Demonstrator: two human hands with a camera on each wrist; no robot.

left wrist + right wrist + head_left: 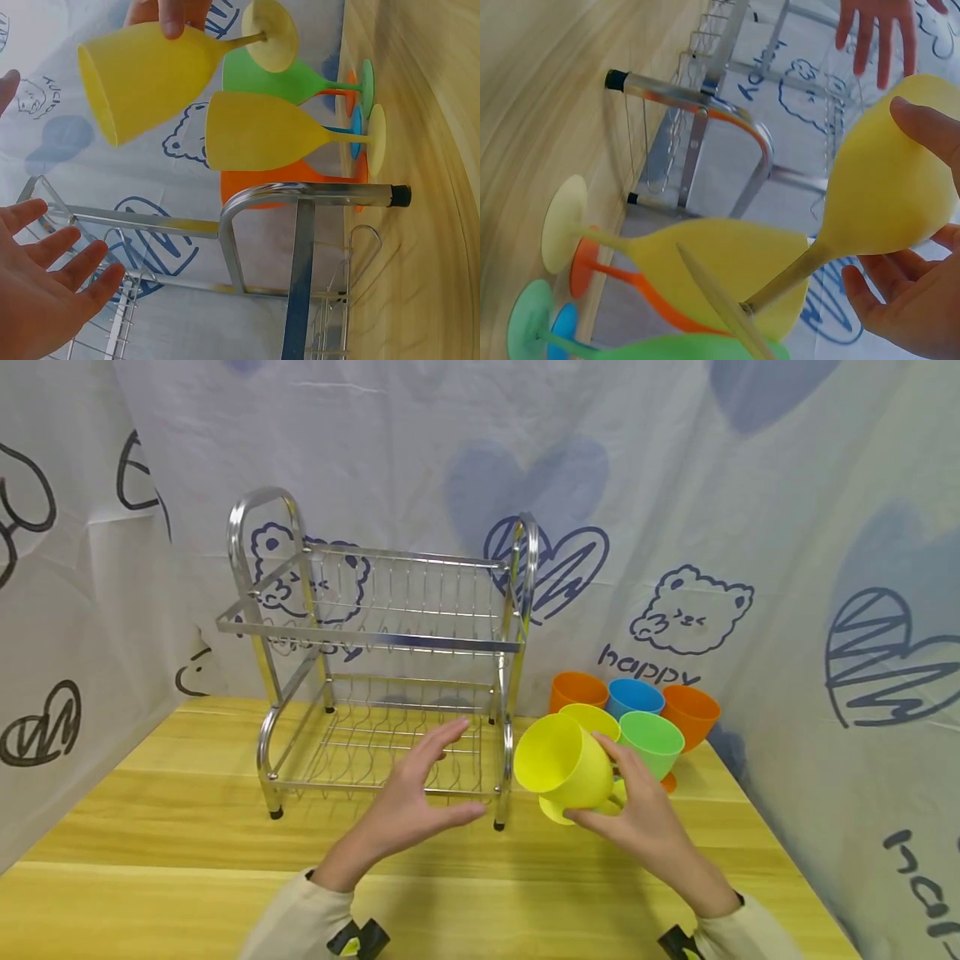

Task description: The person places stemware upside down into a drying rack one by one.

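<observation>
My right hand grips a yellow plastic goblet by its bowl, the mouth tilted to the left and toward me. In the right wrist view the thumb and fingers lie on opposite sides of the goblet's bowl, its stem and foot hanging free above the table. My left hand is held in the air left of the goblet, fingers spread, nothing in it, in front of the rack. A second yellow goblet stands upright on the table behind the held one.
A two-tier metal dish rack stands left of centre. At its right, a green goblet, a blue goblet and two orange goblets stand close together on the wooden table. A printed white curtain hangs behind.
</observation>
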